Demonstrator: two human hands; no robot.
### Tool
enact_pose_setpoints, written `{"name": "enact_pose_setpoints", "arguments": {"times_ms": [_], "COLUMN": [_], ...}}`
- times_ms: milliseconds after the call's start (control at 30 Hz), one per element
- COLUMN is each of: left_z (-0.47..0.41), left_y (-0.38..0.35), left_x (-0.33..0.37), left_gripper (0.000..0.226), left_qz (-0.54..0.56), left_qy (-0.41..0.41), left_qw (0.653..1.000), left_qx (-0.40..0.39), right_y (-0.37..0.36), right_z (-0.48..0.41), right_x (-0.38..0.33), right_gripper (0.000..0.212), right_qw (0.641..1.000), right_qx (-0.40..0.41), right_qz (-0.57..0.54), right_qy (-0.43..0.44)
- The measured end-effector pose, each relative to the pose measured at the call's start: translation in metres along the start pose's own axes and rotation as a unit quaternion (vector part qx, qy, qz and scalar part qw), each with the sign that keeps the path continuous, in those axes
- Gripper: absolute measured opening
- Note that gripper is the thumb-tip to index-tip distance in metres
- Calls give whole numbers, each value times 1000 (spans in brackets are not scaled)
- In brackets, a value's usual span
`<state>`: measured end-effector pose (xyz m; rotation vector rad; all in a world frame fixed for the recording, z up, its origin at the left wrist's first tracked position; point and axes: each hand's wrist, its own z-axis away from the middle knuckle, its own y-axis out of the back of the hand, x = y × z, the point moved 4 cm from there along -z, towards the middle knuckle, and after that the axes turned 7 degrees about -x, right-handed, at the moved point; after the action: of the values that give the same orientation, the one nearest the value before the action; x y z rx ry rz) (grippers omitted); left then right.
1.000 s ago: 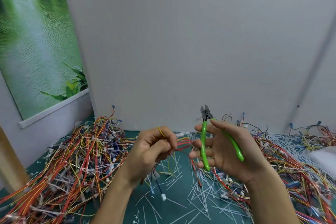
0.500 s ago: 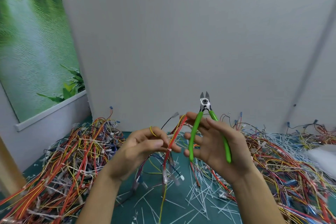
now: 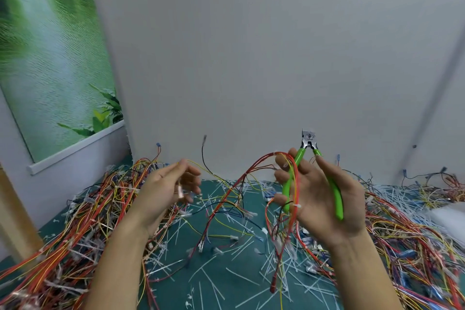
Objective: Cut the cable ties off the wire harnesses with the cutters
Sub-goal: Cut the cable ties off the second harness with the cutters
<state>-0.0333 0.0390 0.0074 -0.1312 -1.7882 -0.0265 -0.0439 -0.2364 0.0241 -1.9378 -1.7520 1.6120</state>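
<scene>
My right hand grips the green-handled cutters with the steel jaws pointing up. Its fingers also pinch a red and orange wire harness against the left handle. A white cable tie wraps that harness just below my fingers, and the harness arches left and hangs down to the mat. My left hand hovers to the left, blurred, with its fingers loosely spread. A thin yellow wire lies across its fingertips, and a small connector dangles in front of its palm.
Tangled wire harnesses lie heaped at the left and at the right. Cut white ties litter the green mat between them. A grey wall stands right behind, and a wooden post rises at far left.
The red harness has passed from my left hand's pinch into my right hand, beside the cutters. My left hand has opened and drawn away to the left.
</scene>
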Motion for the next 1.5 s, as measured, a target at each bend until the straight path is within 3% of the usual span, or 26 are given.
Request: {"name": "enact_pose_setpoints", "arguments": {"times_ms": [167,333,433,500,567,633,767,900,1033,1133,1300,1500], "left_z": [-5,-3,-2,0,1,2,2,0,0,0,-1,1], "left_y": [-1,-15,-21,-25,-29,-30,-30,-36,-50,-61,-72,-80], "left_x": [0,4,6,8,11,12,11,10,7,3,-2,-5], "left_gripper": [42,40,32,31,38,44,49,42,40,37,35,21], "left_qz": [14,102,74,29,-3,-18,-42,-35,-16,-18,-33,-48], "left_qy": [-31,-60,-90,-118,-149,-176,-177,-166,-160,-158,-162,-166], "left_qw": [998,993,993,991,988,983,983,986,987,987,984,979], "left_qx": [46,-13,-37,-50,-51,-51,-39,-6,-8,-25,-66,-110], "right_y": [2,6,13,19,20,18,6,-13,-23,-23,-15,-8], "right_z": [2,0,0,2,6,6,4,4,2,-1,-9,-10], "right_x": [-3,0,4,7,7,5,1,1,11,23,36,37], "right_gripper": [40,44,49,52,39,30,33,27,33,37,14,15], "right_qw": [1000,992,971,921,818,731,662,734,788,792,808,826], "right_qx": [15,87,156,210,249,264,283,251,170,153,178,186], "right_qz": [20,89,179,317,501,615,692,629,589,590,557,526], "right_qy": [-6,-10,-28,-78,-132,-132,-46,55,55,32,73,74]}}
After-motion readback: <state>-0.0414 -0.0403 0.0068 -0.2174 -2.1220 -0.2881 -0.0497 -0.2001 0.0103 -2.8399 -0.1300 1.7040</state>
